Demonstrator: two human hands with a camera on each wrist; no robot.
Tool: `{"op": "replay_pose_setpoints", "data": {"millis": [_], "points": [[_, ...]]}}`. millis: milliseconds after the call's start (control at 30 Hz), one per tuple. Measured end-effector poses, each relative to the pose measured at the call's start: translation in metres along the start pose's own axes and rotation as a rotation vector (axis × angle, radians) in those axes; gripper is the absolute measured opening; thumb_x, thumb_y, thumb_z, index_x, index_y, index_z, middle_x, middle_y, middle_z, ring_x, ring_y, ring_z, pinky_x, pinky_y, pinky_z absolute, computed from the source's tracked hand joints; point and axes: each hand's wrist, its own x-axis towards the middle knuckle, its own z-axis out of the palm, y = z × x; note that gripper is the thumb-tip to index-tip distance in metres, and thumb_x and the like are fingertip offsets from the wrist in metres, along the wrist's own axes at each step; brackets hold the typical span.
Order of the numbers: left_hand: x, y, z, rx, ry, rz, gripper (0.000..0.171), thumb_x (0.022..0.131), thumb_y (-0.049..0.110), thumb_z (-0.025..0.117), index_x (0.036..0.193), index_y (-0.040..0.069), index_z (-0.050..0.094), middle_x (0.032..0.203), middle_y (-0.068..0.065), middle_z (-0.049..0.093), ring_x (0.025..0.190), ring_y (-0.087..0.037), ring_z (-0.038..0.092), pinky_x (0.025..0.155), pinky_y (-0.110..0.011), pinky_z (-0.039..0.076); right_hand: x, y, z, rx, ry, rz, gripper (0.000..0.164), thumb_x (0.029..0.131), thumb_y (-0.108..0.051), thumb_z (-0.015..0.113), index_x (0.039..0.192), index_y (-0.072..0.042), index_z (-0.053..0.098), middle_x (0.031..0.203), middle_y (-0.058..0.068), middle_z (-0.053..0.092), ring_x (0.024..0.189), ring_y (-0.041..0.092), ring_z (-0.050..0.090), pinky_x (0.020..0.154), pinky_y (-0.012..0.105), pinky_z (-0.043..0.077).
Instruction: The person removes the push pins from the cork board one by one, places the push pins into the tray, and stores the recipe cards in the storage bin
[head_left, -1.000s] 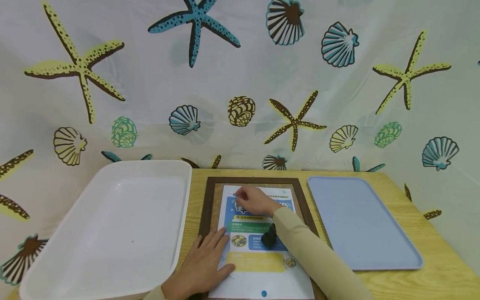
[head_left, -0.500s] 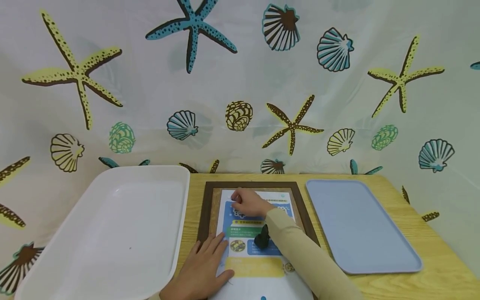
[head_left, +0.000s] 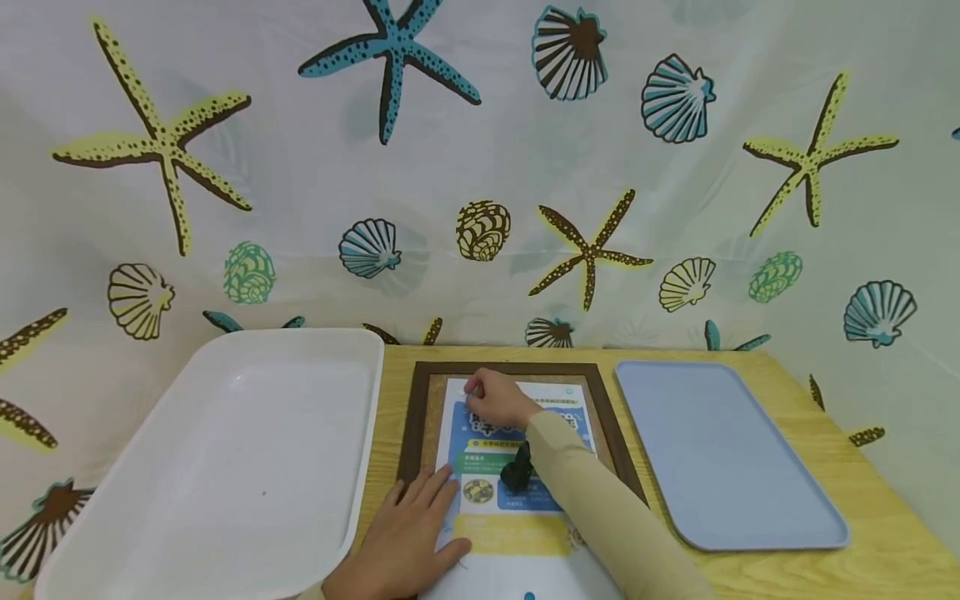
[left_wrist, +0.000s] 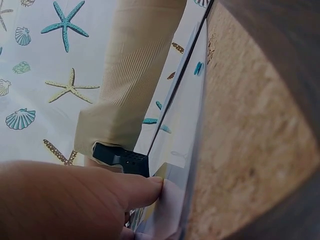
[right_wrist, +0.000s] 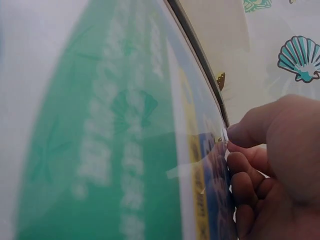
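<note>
A printed poster [head_left: 517,533] lies on a cork board with a brown frame [head_left: 408,433]. My left hand [head_left: 408,533] rests flat on the poster's lower left edge, fingers spread and thumb out over the paper. At the poster's upper left corner my right hand [head_left: 501,398] has its fingers curled, thumb and index finger pinching what looks like a small pushpin, mostly hidden by the fingertips. In the right wrist view the thumb [right_wrist: 250,125] meets the index finger right at the sheet. A blue pushpin [head_left: 529,596] sits at the poster's bottom, also seen in the left wrist view.
A large white tray [head_left: 225,467] stands to the left of the board. To the right lies a shallow blue tray [head_left: 731,454]. Both are on a wooden table [head_left: 885,508], with a curtain [head_left: 465,308] of shell and starfish prints behind.
The head view has shifted slightly. My right wrist has turned a little, with the fingertips staying at the same corner. The left hand has stayed in place.
</note>
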Motion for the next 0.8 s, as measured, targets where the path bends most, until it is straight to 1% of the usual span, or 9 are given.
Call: {"op": "replay_pose_setpoints", "data": {"millis": [200, 400, 500, 600, 733, 800], "points": [[0.0, 0.001, -0.001, 0.005, 0.001, 0.004, 0.072, 0.088, 0.047, 0.064, 0.141, 0.002, 0.045, 0.152, -0.016, 0.035, 0.14, -0.04, 0.031, 0.105, -0.067, 0.026, 0.002, -0.001, 0.002, -0.016, 0.035, 0.014, 0.017, 0.096, -0.015, 0.056, 0.108, -0.004, 0.062, 0.093, 0.009, 0.064, 0.072, 0.013, 0.055, 0.071, 0.03, 0.048], [0.001, 0.0, -0.001, 0.004, 0.001, 0.002, 0.072, 0.089, 0.047, 0.064, 0.141, 0.002, 0.045, 0.152, -0.016, 0.035, 0.14, -0.04, 0.031, 0.105, -0.067, 0.026, 0.007, -0.001, 0.006, -0.039, 0.078, 0.017, 0.018, 0.096, -0.016, 0.056, 0.107, -0.003, 0.064, 0.096, 0.01, 0.067, 0.076, 0.016, 0.06, 0.076, 0.032, 0.051], [0.001, 0.0, -0.001, 0.01, 0.006, 0.001, 0.072, 0.088, 0.047, 0.064, 0.14, 0.002, 0.045, 0.152, -0.017, 0.036, 0.14, -0.04, 0.031, 0.105, -0.067, 0.026, 0.01, -0.001, 0.007, -0.039, 0.098, 0.026, 0.018, 0.096, -0.016, 0.056, 0.106, -0.004, 0.064, 0.095, 0.009, 0.067, 0.076, 0.016, 0.061, 0.076, 0.032, 0.051], [0.001, 0.0, 0.0, 0.013, 0.006, -0.003, 0.072, 0.088, 0.048, 0.064, 0.14, 0.002, 0.045, 0.152, -0.016, 0.036, 0.14, -0.04, 0.032, 0.105, -0.067, 0.026, 0.012, 0.001, 0.009, -0.028, 0.118, 0.054, 0.018, 0.095, -0.018, 0.057, 0.104, -0.005, 0.066, 0.094, 0.007, 0.068, 0.075, 0.014, 0.06, 0.075, 0.032, 0.052], [0.001, 0.0, 0.001, 0.011, -0.001, -0.005, 0.072, 0.088, 0.048, 0.064, 0.141, 0.002, 0.045, 0.152, -0.016, 0.036, 0.14, -0.04, 0.032, 0.105, -0.067, 0.026, 0.014, 0.002, 0.011, -0.036, 0.142, 0.099, 0.017, 0.095, -0.02, 0.059, 0.101, -0.008, 0.068, 0.09, 0.004, 0.068, 0.07, 0.01, 0.058, 0.073, 0.03, 0.051], [0.002, 0.0, 0.001, 0.018, 0.006, 0.0, 0.072, 0.089, 0.048, 0.063, 0.141, 0.002, 0.045, 0.152, -0.016, 0.036, 0.139, -0.041, 0.032, 0.105, -0.067, 0.027, 0.015, 0.001, 0.011, -0.042, 0.156, 0.102, 0.016, 0.094, -0.02, 0.059, 0.099, -0.008, 0.069, 0.088, 0.003, 0.068, 0.068, 0.009, 0.057, 0.071, 0.029, 0.051]]}}
